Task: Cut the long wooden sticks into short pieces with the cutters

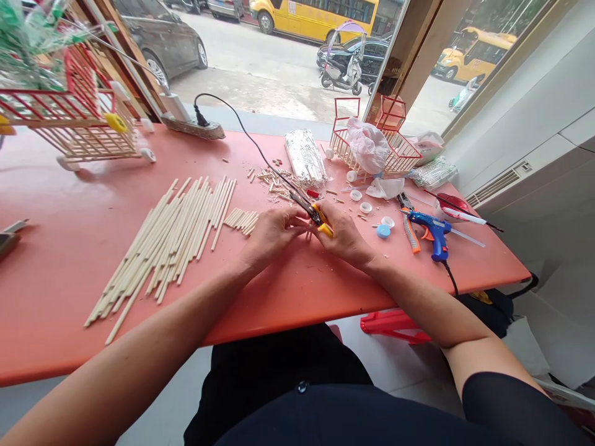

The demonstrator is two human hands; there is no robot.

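Near the front middle of the orange-red table (288, 303), my right hand (343, 234) is wrapped round pliers (312, 210) with yellow-and-black handles, their dark jaws pointing up and left. My left hand (274, 234) is just left of them, fingertips pinched close to the jaws; what it holds is too small to make out. Beside my left hand lies a row of short cut sticks (240, 220). Further left spreads a pile of long pale wooden sticks (171, 241). Small stick pieces (274, 181) are scattered behind my hands.
Blue glue gun (430, 230), orange-handled tool (411, 233) and blue cap (383, 231) lie right. Behind are a foil-like pack (305, 156), small stick-built carts (400, 152) and a plastic bag (369, 145). A larger cart (88, 127) and power strip (195, 127) stand left; a black cable (251, 133) crosses the table.
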